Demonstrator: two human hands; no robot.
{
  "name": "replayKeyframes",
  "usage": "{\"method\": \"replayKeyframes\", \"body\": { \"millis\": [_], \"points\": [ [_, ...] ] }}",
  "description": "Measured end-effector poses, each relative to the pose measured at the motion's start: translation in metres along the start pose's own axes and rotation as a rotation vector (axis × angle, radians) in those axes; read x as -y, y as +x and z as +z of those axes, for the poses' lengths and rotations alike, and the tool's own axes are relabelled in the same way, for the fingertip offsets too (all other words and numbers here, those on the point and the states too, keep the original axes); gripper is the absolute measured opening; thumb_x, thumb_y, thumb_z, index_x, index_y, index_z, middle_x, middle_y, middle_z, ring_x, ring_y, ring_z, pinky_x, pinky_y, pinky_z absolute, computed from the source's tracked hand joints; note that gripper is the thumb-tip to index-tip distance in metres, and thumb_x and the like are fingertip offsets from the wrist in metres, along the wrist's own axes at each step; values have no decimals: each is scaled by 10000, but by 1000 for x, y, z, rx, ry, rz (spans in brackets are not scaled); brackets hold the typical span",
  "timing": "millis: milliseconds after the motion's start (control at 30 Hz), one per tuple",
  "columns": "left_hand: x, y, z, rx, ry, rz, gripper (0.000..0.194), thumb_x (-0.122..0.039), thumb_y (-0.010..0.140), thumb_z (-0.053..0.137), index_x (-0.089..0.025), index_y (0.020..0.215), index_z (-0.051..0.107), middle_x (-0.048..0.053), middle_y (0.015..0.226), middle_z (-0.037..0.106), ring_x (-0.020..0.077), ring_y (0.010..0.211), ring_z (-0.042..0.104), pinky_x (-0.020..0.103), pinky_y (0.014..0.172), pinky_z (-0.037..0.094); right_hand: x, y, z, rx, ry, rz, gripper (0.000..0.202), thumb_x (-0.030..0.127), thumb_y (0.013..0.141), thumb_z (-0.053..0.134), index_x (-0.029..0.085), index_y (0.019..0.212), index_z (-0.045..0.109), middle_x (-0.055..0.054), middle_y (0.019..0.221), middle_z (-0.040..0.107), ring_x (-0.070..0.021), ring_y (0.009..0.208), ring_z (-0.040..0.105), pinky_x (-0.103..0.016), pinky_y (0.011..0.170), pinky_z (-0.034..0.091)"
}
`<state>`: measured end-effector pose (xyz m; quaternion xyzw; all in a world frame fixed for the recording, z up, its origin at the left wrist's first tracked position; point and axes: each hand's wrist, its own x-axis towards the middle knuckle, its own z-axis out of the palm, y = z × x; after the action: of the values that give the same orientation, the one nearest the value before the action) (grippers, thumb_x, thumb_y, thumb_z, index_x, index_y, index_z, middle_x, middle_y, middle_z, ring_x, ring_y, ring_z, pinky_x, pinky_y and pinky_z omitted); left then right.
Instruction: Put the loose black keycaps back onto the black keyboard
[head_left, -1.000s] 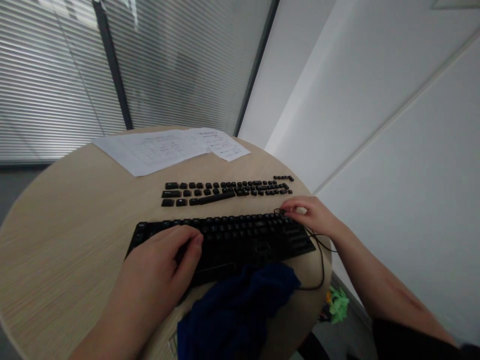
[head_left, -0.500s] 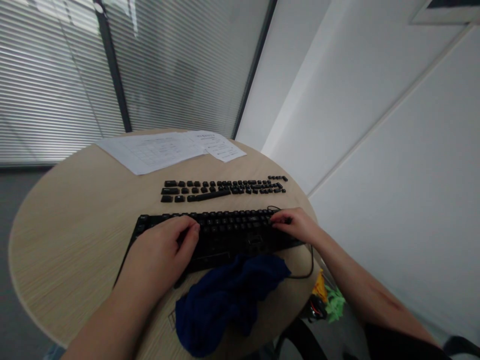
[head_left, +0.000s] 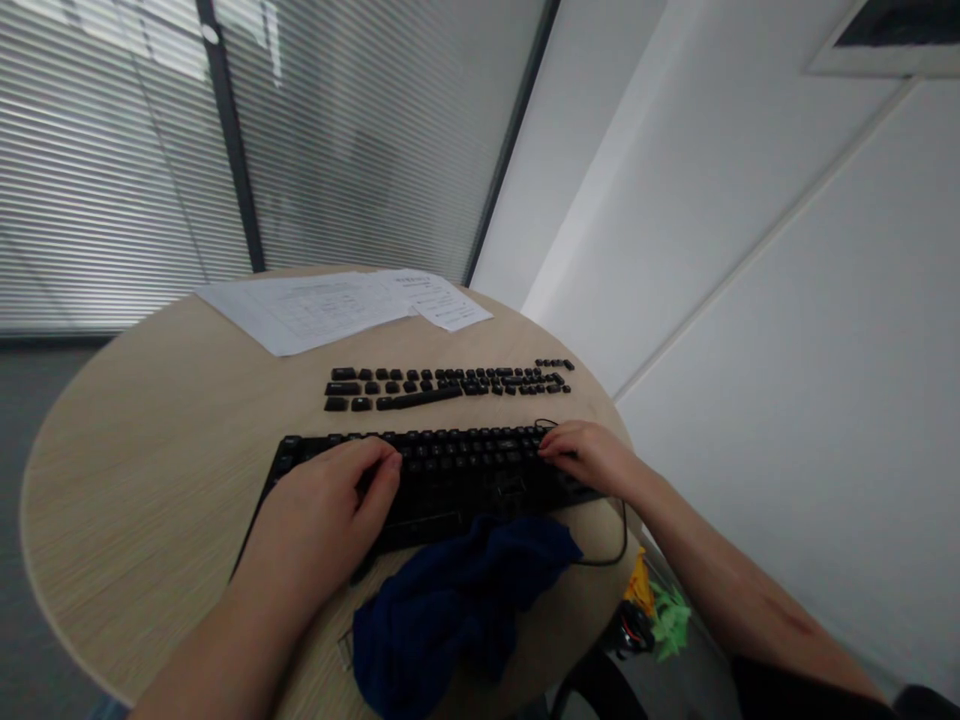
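Observation:
A black keyboard (head_left: 427,500) lies on the table in front of me. Keycaps fill its upper rows, while the lower part is bare of them. My left hand (head_left: 330,510) rests over the keyboard's left part, its fingers curled together and its thumb near the index finger; whatever they hold is hidden. At the right part, the fingertips of my right hand (head_left: 589,455) are pinched together against the keys, and what is between them is too small to make out. Loose black keycaps (head_left: 360,404) lie in rows behind the keyboard, among them a long space bar (head_left: 427,397).
A crumpled blue cloth (head_left: 442,610) lies along the keyboard's front edge. Printed papers (head_left: 322,310) are at the back of the round wooden table (head_left: 135,470). A black cable (head_left: 611,560) loops at the right edge. Yellow and green items (head_left: 667,620) sit below, beside a white wall (head_left: 750,400).
The view has tilted slightly, so the scene sits a little lower. The fingers of my right hand have shifted slightly at the keys; my left hand stays in place.

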<state>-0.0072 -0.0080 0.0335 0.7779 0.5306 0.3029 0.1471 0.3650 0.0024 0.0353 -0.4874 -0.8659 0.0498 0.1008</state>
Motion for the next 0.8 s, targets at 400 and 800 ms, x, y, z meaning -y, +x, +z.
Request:
{"method": "replayKeyframes", "body": {
  "millis": [400, 800],
  "points": [
    [-1, 1, -2, 2, -5, -21, 422, -502, 936, 363, -241, 860, 685, 44, 856, 741, 235, 774, 670, 343, 696, 461, -1, 11, 2, 31, 136, 214, 68, 175, 830, 762, 213, 849, 814, -29, 877, 728, -139, 843, 666, -247, 798, 496],
    [-3, 1, -1, -20, 22, -37, 412, -492, 936, 364, -251, 862, 690, 42, 850, 746, 244, 769, 672, 348, 690, 467, -13, -10, 23, -68, 307, 333, 192, 304, 853, 747, 213, 1003, 827, -43, 834, 709, -123, 747, 612, -230, 675, 437]
  ]
}}
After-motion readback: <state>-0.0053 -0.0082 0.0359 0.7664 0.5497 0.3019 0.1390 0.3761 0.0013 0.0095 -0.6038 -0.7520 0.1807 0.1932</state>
